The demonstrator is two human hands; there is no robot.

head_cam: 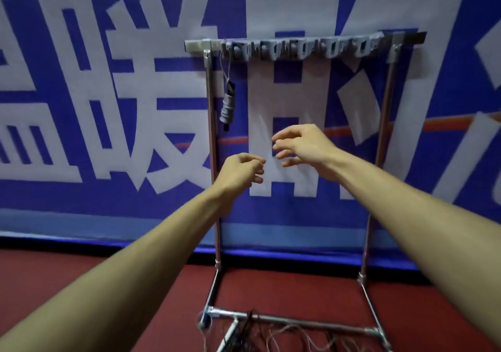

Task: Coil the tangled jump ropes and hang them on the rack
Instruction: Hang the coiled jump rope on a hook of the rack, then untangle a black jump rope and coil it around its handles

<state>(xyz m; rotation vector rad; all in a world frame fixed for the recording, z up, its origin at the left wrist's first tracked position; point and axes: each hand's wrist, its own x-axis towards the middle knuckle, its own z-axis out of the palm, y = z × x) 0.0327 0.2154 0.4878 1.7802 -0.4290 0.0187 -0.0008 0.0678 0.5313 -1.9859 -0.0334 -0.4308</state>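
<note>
A sports hall or similar training space is being suggested. The ground is being covered by a dark red floor [81,278] like sports flooring, and the back is being closed off by a blue banner [130,197] printed with large white characters. A metal rack [196,45] with grey hooks [303,49] is being stood against it. A coiled rope [227,105] is being hung there, and tangled ropes [273,334] are being left at its base.

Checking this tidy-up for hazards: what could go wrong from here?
1. The loose ropes lie tangled over the bottom bar of the rack; pulling one up could snag and tilt it.
2. They sprawl on the floor close to the person, a likely trip hazard.
3. The hung bundle dangles by a thin loop and might slip off if bumped.
</note>
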